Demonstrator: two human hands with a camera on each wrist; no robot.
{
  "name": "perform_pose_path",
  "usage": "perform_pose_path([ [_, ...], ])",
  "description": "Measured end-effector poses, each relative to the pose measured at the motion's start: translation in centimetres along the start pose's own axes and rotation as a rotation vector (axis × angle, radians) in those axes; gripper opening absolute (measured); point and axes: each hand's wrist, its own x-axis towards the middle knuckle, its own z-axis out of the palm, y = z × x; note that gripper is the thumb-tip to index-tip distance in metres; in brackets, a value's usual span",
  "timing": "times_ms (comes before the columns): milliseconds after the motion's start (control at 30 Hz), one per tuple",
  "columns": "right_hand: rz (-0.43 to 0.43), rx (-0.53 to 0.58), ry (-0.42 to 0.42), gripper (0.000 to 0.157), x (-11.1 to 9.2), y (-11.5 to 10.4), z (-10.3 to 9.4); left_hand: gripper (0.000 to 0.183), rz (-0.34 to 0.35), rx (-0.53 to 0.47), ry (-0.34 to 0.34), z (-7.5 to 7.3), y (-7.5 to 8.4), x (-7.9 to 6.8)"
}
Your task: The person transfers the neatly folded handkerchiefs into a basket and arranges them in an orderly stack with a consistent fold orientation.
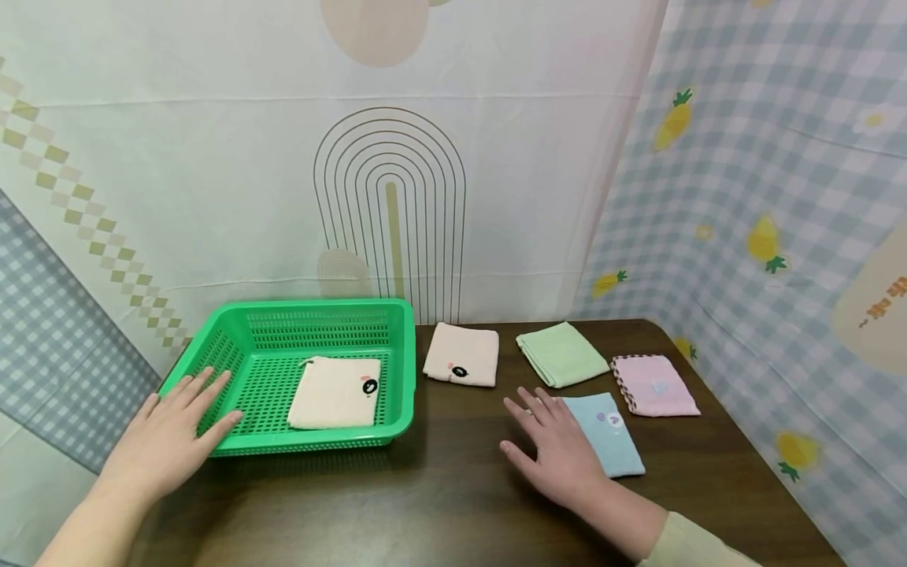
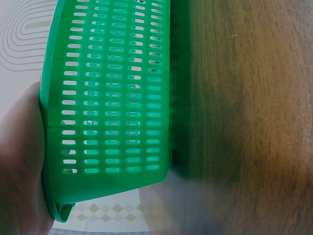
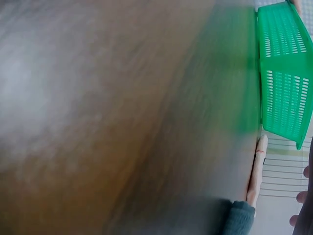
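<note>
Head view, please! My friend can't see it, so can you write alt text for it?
A person's left hand is at the left edge of a green basket with a white cloth inside, and the right hand partly hides a blue cloth on a brown table. Another white cloth, a green cloth and a pink cloth lie there too.

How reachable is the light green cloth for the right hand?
Looks reachable, yes. The right hand appears empty, and the light green cloth lies just beyond its fingers in the head view, with nothing visible standing between. The blue cloth lies flat, so it probably won't block.
</note>
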Motion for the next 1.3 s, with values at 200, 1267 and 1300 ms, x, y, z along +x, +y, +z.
perform_pose_path([
  [200, 0.015, 0.004, -0.001, 0.063, -0.4, 0.7, 0.0, 0.075, -0.001, 0.001, 0.0, 0.0, 0.0, 0.0],
  [1267, 0.087, -0.063, -0.009, 0.063, -2.7, 4.5, -0.5, 0.076, -0.018, 0.002, -0.039, -0.1, 0.2, 0.1],
  [1300, 0.091, -0.067, -0.01, 0.063, -2.8, 4.6, -0.6, 0.076, -0.018, 0.003, -0.035, -0.1, 0.2, 0.1],
])
